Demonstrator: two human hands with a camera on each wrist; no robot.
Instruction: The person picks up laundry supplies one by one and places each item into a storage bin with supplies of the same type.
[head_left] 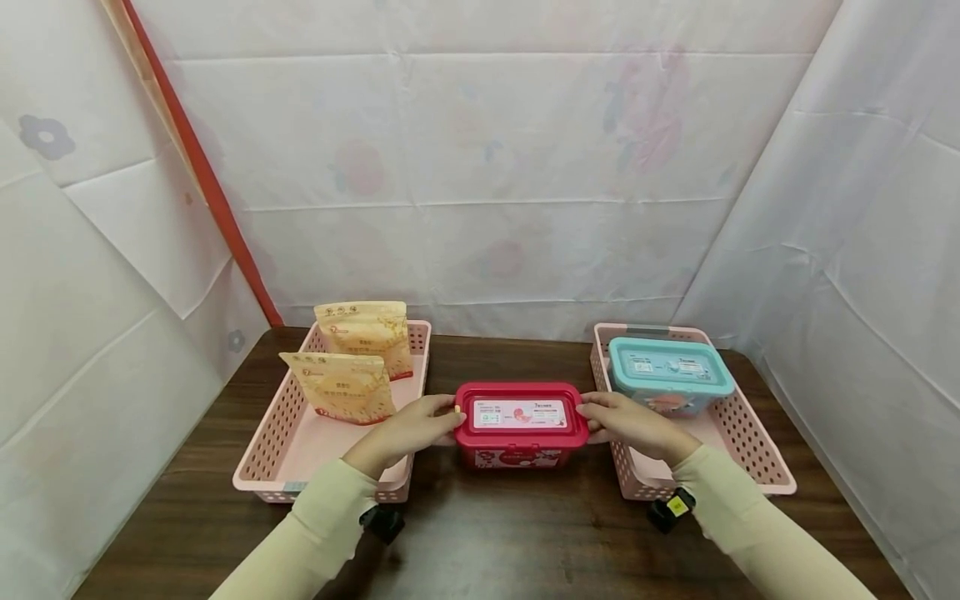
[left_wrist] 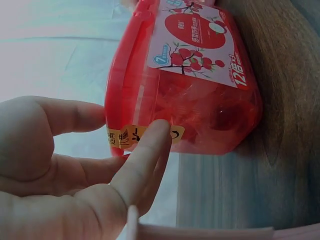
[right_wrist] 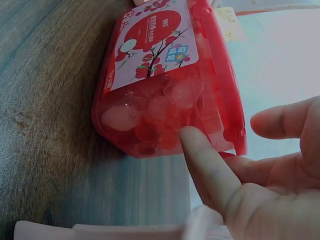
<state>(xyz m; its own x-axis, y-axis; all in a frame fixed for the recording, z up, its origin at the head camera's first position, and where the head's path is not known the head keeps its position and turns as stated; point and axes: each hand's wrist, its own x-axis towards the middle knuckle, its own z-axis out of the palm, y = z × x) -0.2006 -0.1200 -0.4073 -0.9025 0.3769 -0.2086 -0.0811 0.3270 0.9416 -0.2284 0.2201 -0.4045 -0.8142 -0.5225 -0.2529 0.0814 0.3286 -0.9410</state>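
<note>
A red lidded tub of laundry pods [head_left: 522,454] stands on the dark wooden table between two pink baskets. At its left end my left hand [head_left: 420,425] pinches the lid edge, thumb on top and fingers against the end wall. My right hand [head_left: 633,425] is at the other end, its extended fingers [right_wrist: 205,160] touching or close to the wall. In the right wrist view, a small gap shows between that thumb and the lid. Rounded pods [right_wrist: 160,107] show through the tub's translucent wall.
The left pink basket [head_left: 262,442] holds two yellow pouches [head_left: 348,392] standing upright. In the right pink basket [head_left: 757,442], a light-blue lidded tub [head_left: 671,375] sits toward the back. White patterned cloth [head_left: 480,167] hangs behind and at both sides of the table [head_left: 495,542].
</note>
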